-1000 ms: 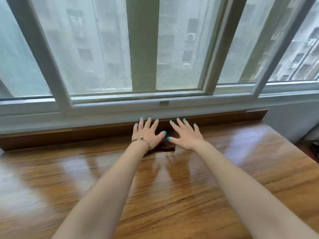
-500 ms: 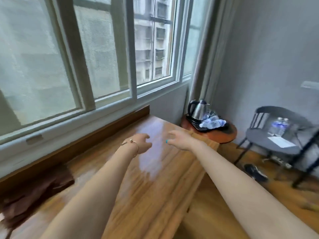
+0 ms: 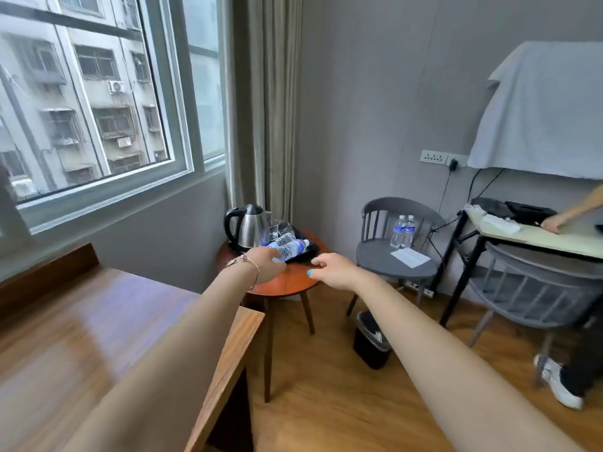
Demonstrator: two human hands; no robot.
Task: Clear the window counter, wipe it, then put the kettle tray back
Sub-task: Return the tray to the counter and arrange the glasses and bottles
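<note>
A black kettle tray (image 3: 306,248) rests on a small round red-brown table (image 3: 287,282) in the corner. It carries a steel kettle (image 3: 249,228), a glass (image 3: 275,230) and lying water bottles (image 3: 290,247). My left hand (image 3: 266,264), with a bracelet at the wrist, reaches out in front of the tray's near-left edge, fingers loosely curled, holding nothing. My right hand (image 3: 331,269) is stretched toward the tray's right side, fingers apart and empty. The wooden window counter (image 3: 98,321) lies at lower left, bare and glossy.
A grey chair (image 3: 391,256) with two water bottles (image 3: 403,231) and a paper stands right of the round table. A black bin (image 3: 372,342) sits on the floor. Another person's hand (image 3: 554,223) rests on a desk (image 3: 538,238) at far right; a second chair (image 3: 528,295) is there.
My view has swung right from the window counter to the corner table. Both hands left the brown cloth on the counter and stretched out toward the kettle tray.
</note>
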